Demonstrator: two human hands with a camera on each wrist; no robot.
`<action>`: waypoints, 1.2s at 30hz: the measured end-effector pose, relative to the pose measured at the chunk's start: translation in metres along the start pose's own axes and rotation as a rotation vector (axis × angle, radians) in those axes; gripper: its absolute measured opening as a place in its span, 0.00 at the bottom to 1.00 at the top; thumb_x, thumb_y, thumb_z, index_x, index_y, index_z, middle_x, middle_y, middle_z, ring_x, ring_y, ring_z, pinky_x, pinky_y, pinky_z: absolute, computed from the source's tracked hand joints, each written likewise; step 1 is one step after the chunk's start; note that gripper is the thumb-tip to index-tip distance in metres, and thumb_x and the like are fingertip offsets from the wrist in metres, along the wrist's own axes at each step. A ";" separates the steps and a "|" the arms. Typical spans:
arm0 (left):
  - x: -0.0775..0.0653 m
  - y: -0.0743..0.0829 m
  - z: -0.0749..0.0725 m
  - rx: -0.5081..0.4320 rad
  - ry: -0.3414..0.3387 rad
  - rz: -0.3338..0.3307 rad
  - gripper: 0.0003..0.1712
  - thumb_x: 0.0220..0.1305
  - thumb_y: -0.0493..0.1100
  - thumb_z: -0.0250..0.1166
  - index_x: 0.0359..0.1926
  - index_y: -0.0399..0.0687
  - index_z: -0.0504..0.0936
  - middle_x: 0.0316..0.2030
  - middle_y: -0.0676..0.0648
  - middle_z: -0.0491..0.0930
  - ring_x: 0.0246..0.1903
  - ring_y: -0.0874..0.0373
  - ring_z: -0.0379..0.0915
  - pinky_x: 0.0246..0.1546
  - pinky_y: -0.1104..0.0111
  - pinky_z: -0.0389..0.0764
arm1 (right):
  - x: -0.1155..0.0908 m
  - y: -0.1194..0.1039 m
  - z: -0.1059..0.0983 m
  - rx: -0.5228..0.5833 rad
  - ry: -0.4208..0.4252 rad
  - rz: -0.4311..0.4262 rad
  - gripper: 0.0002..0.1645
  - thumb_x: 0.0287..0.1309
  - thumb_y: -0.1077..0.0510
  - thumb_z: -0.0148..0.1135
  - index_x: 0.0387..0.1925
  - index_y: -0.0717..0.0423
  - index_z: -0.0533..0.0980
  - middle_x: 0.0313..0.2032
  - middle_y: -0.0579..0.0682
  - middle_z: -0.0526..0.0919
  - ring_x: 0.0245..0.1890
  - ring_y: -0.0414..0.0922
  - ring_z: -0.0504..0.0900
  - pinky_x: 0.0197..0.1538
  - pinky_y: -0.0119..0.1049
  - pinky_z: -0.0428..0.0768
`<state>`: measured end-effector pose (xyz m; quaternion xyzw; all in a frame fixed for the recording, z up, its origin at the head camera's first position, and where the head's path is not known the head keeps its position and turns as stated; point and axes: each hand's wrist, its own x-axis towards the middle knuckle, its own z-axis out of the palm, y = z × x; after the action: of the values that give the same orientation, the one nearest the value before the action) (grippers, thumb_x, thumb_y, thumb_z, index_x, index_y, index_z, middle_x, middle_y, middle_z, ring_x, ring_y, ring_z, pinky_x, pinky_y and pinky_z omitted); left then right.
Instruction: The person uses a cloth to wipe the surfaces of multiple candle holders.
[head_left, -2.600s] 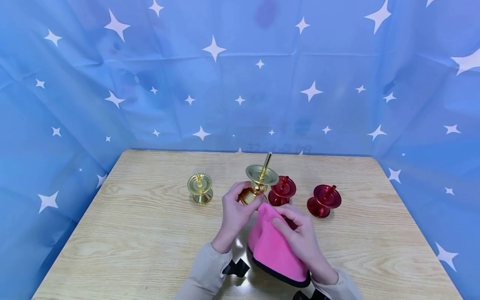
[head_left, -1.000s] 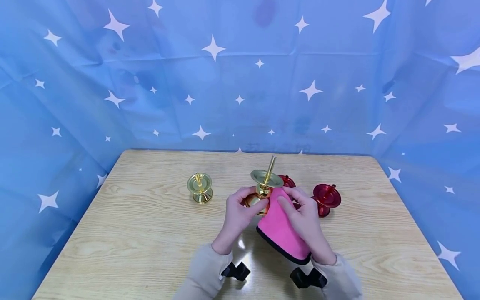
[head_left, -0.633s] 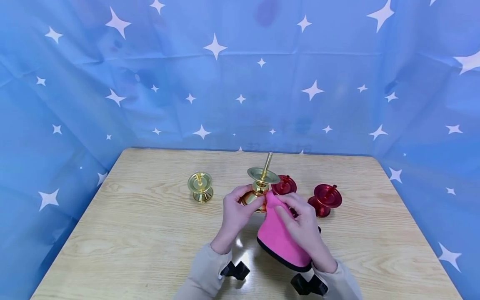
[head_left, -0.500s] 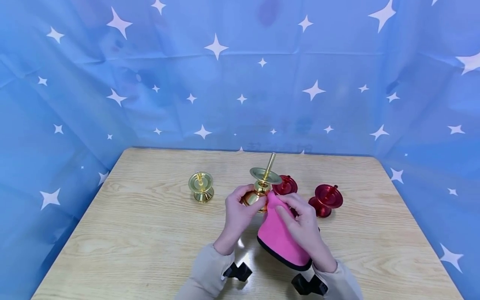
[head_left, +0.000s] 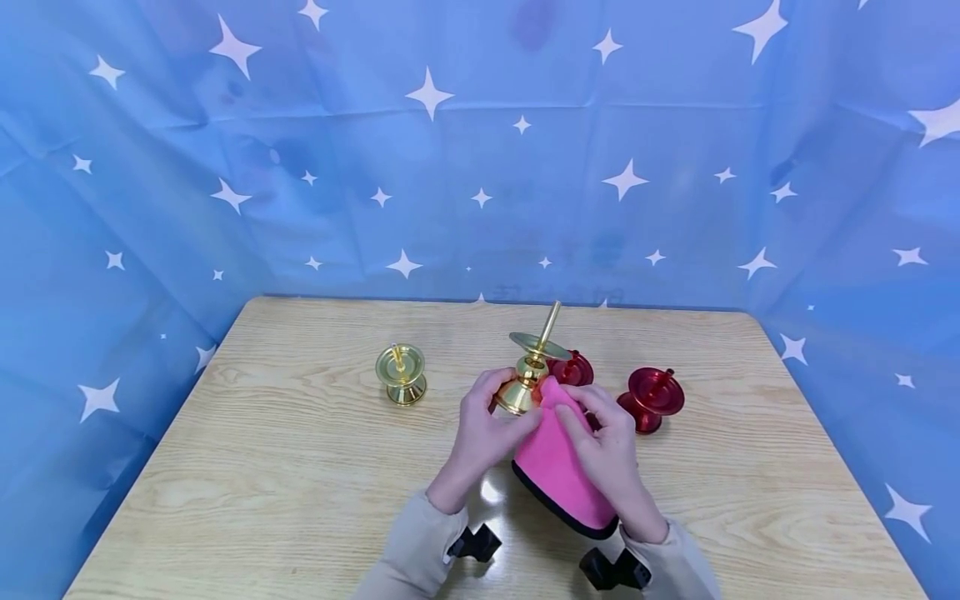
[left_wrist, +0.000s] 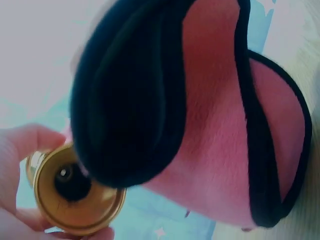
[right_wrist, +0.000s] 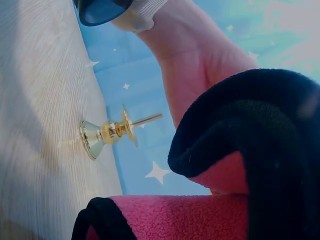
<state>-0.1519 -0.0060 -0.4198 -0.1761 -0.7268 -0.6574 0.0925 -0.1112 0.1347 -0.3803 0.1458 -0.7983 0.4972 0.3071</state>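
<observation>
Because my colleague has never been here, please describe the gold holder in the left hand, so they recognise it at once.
Over the middle of the wooden table, the left hand grips a gold holder beside the pink cloth. Unlike the other gold holder and the two red holders, it is lifted and tilted.

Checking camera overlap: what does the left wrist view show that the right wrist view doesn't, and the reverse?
Only left wrist: the hollow underside of the held gold candle holder, with left-hand fingers around it.
Only right wrist: the other gold candle holder, standing on the table, and the left sleeve cuff.
Both: part of the left hand, the black-edged pink cloth, the table and the starry backdrop.
</observation>
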 end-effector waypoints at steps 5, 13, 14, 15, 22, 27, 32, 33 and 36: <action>0.000 0.009 -0.006 -0.044 -0.111 -0.066 0.31 0.44 0.33 0.73 0.53 0.35 0.73 0.51 0.39 0.71 0.50 0.50 0.69 0.51 0.62 0.74 | -0.001 0.003 -0.002 0.008 0.014 0.016 0.12 0.41 0.82 0.61 0.32 0.75 0.79 0.28 0.63 0.80 0.27 0.34 0.73 0.27 0.21 0.70; 0.000 0.033 -0.010 -0.119 -0.102 -0.128 0.33 0.41 0.28 0.72 0.52 0.31 0.73 0.49 0.37 0.72 0.45 0.50 0.71 0.48 0.61 0.76 | -0.002 0.003 -0.004 0.020 0.020 0.036 0.11 0.42 0.82 0.61 0.32 0.74 0.79 0.27 0.63 0.80 0.26 0.33 0.71 0.25 0.22 0.69; 0.001 0.029 -0.009 -0.125 -0.089 -0.125 0.34 0.40 0.28 0.73 0.52 0.31 0.72 0.49 0.37 0.72 0.46 0.50 0.72 0.49 0.62 0.76 | -0.002 0.003 -0.004 0.021 0.022 0.039 0.11 0.42 0.82 0.61 0.32 0.74 0.79 0.27 0.63 0.79 0.26 0.33 0.71 0.25 0.22 0.69; 0.001 0.026 -0.008 -0.133 -0.073 -0.124 0.35 0.40 0.28 0.73 0.53 0.31 0.71 0.49 0.37 0.73 0.46 0.50 0.72 0.49 0.63 0.76 | -0.002 0.003 -0.004 0.022 0.025 0.038 0.11 0.42 0.82 0.61 0.32 0.74 0.79 0.27 0.63 0.79 0.25 0.33 0.71 0.26 0.22 0.69; 0.001 0.005 0.000 -0.192 0.039 -0.091 0.42 0.35 0.27 0.75 0.53 0.33 0.61 0.50 0.38 0.75 0.50 0.48 0.73 0.54 0.66 0.72 | -0.009 0.020 0.000 0.056 0.054 -0.004 0.13 0.42 0.82 0.61 0.34 0.72 0.80 0.28 0.61 0.80 0.27 0.33 0.73 0.27 0.21 0.70; 0.001 0.006 0.002 -0.266 0.082 -0.056 0.39 0.36 0.26 0.74 0.50 0.31 0.61 0.52 0.38 0.75 0.51 0.46 0.73 0.55 0.63 0.72 | -0.012 0.028 -0.003 0.076 0.038 -0.036 0.16 0.44 0.79 0.63 0.37 0.68 0.81 0.31 0.56 0.81 0.30 0.34 0.75 0.29 0.21 0.71; 0.000 0.006 0.002 -0.370 0.079 -0.075 0.37 0.39 0.25 0.72 0.48 0.32 0.60 0.54 0.37 0.75 0.51 0.50 0.74 0.55 0.63 0.71 | -0.013 0.026 -0.006 0.096 0.020 -0.036 0.16 0.45 0.78 0.63 0.39 0.67 0.81 0.32 0.54 0.82 0.34 0.35 0.76 0.32 0.21 0.72; 0.000 0.006 0.001 -0.399 0.073 -0.081 0.36 0.40 0.25 0.72 0.48 0.32 0.60 0.54 0.36 0.74 0.50 0.51 0.74 0.55 0.64 0.72 | -0.013 0.026 -0.006 0.100 0.017 -0.036 0.16 0.45 0.78 0.63 0.39 0.67 0.81 0.32 0.54 0.82 0.34 0.35 0.76 0.33 0.21 0.72; 0.000 0.004 0.001 -0.486 0.042 -0.082 0.34 0.43 0.27 0.71 0.49 0.32 0.61 0.54 0.30 0.73 0.49 0.55 0.75 0.54 0.65 0.73 | -0.013 0.028 -0.006 0.110 0.012 -0.029 0.16 0.45 0.79 0.62 0.38 0.68 0.81 0.32 0.55 0.82 0.34 0.35 0.76 0.33 0.21 0.73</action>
<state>-0.1499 -0.0052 -0.4161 -0.1496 -0.5519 -0.8196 0.0359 -0.1139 0.1522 -0.4064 0.1711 -0.7656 0.5368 0.3104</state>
